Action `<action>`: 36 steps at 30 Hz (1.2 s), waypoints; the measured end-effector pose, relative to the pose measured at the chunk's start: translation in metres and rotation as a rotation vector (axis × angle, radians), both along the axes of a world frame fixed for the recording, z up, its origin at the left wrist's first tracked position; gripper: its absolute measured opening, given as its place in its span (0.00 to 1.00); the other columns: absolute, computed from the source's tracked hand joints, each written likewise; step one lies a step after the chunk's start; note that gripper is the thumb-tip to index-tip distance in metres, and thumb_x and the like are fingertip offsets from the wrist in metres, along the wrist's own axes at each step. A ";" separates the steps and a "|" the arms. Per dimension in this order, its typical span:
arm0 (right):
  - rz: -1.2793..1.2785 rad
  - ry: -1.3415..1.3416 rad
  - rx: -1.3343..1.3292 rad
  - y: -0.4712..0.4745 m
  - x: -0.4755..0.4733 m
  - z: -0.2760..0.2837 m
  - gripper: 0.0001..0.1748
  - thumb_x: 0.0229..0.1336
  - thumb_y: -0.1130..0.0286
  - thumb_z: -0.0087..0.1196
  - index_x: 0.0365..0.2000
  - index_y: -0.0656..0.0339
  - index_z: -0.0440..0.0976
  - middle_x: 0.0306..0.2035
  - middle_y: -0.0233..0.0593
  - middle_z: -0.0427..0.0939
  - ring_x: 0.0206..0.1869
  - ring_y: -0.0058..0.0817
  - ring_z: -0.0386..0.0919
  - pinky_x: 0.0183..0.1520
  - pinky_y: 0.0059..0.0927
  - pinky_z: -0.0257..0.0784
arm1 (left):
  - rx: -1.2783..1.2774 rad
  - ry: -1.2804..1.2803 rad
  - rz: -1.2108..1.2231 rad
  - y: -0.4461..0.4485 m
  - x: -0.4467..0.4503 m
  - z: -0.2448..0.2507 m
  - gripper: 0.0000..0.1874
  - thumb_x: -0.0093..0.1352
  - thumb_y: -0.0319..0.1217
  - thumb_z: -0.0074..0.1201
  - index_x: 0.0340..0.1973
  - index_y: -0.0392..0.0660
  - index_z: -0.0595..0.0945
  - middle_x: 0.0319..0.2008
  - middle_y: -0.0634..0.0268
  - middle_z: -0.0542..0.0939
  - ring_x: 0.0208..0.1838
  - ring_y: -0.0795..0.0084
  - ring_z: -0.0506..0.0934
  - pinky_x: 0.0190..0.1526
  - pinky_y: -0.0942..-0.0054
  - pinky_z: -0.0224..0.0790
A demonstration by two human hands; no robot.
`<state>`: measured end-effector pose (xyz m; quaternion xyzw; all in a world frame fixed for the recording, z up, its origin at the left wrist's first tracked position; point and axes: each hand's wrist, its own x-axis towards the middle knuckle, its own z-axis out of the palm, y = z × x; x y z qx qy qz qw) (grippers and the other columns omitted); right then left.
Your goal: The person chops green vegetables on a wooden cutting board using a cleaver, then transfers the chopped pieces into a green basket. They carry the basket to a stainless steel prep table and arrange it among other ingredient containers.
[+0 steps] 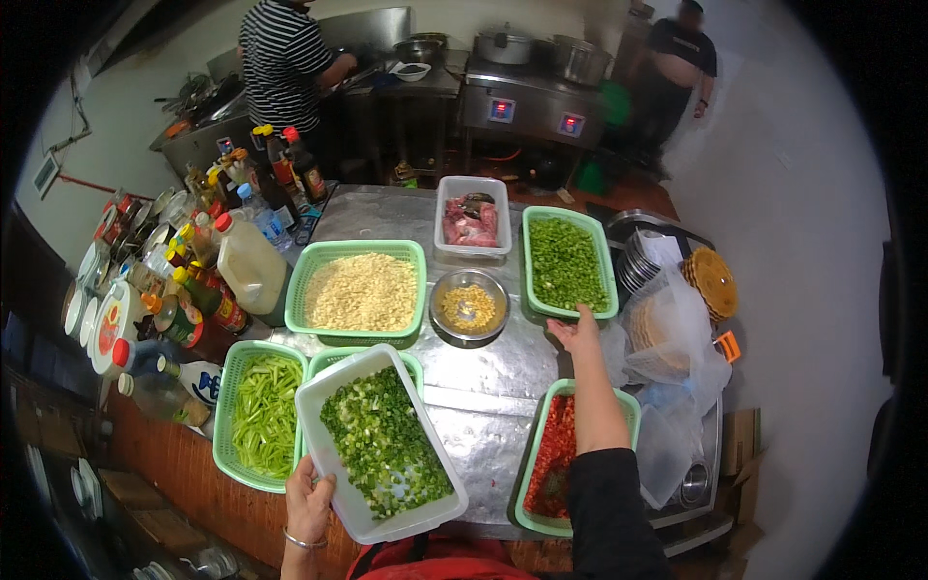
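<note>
My left hand (310,495) grips the near left edge of a white plastic tub (313,406), tilted in front of me. Chopped scallions (388,442) lie inside it. My right hand (578,332) is at the near rim of a green plastic basket (528,254) filled with finely chopped green vegetable (565,261). Its thumb lies over the rim and its fingers are below. Beneath my right forearm stands a green basket (533,464) of chopped red chili (554,453), partly hidden. The white tub overlaps another green basket (348,357), whose contents are hidden.
Around the metal table (478,435) are baskets of celery pieces (264,413) and minced pale food (362,293), a metal bowl (470,304) and a tub of raw meat (471,221). Bottles (250,268) crowd the left; plates (638,264) stand right. Two people (283,65) are beyond.
</note>
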<state>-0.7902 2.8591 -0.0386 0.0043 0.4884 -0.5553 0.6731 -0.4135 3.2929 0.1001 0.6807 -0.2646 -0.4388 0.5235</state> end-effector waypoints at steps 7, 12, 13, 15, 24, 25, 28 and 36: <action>-0.020 0.134 -0.014 -0.009 0.002 0.006 0.22 0.55 0.77 0.45 0.52 0.62 0.60 0.51 0.54 0.66 0.49 0.54 0.72 0.42 0.57 0.79 | -0.080 0.045 0.091 0.016 0.024 -0.004 0.17 0.64 0.21 0.45 0.49 0.29 0.74 0.38 0.61 0.80 0.38 0.77 0.75 0.40 0.79 0.68; 0.022 0.247 -0.172 0.028 0.010 0.046 0.18 0.54 0.78 0.46 0.47 0.65 0.62 0.47 0.52 0.68 0.43 0.53 0.75 0.33 0.53 0.81 | -0.069 0.058 0.119 0.027 0.042 -0.004 0.17 0.64 0.20 0.45 0.49 0.30 0.74 0.37 0.61 0.80 0.37 0.78 0.75 0.38 0.80 0.68; 0.019 0.290 -0.206 0.044 0.012 0.058 0.17 0.54 0.78 0.47 0.46 0.66 0.62 0.47 0.52 0.68 0.42 0.53 0.76 0.32 0.52 0.82 | -0.063 0.062 0.115 0.027 0.046 -0.004 0.17 0.64 0.20 0.45 0.49 0.30 0.74 0.37 0.61 0.79 0.37 0.78 0.75 0.38 0.80 0.68; 0.095 0.253 -0.281 0.087 0.021 0.082 0.15 0.55 0.78 0.46 0.44 0.69 0.62 0.45 0.52 0.68 0.42 0.49 0.76 0.35 0.48 0.83 | -0.051 0.071 0.105 0.026 0.057 -0.006 0.17 0.64 0.20 0.45 0.49 0.30 0.74 0.37 0.62 0.79 0.36 0.78 0.74 0.38 0.80 0.68; 0.079 0.208 -0.107 0.350 0.100 0.123 0.15 0.58 0.76 0.43 0.45 0.72 0.60 0.43 0.54 0.71 0.38 0.45 0.79 0.36 0.43 0.85 | -0.130 0.116 0.031 0.010 0.095 -0.006 0.18 0.65 0.20 0.45 0.50 0.31 0.73 0.39 0.63 0.78 0.38 0.79 0.74 0.40 0.80 0.67; 0.081 0.231 -0.095 0.370 0.108 0.119 0.15 0.58 0.76 0.43 0.45 0.72 0.60 0.43 0.55 0.72 0.38 0.44 0.80 0.35 0.41 0.85 | -0.124 0.105 0.014 0.008 0.097 -0.006 0.18 0.65 0.20 0.45 0.51 0.31 0.73 0.39 0.63 0.78 0.38 0.79 0.74 0.40 0.80 0.67; 0.075 0.118 -0.056 0.409 0.128 0.108 0.17 0.59 0.76 0.42 0.47 0.73 0.60 0.44 0.55 0.73 0.39 0.43 0.80 0.34 0.41 0.85 | -0.103 0.082 -0.027 0.004 0.104 -0.006 0.18 0.65 0.20 0.45 0.51 0.31 0.73 0.39 0.63 0.78 0.37 0.79 0.74 0.39 0.80 0.67; 0.128 0.131 -0.137 0.442 0.142 0.089 0.25 0.58 0.76 0.45 0.55 0.72 0.57 0.48 0.52 0.73 0.42 0.44 0.80 0.35 0.44 0.85 | -0.119 0.069 -0.102 -0.003 0.102 -0.012 0.17 0.64 0.21 0.45 0.49 0.31 0.74 0.37 0.62 0.79 0.36 0.78 0.74 0.37 0.79 0.68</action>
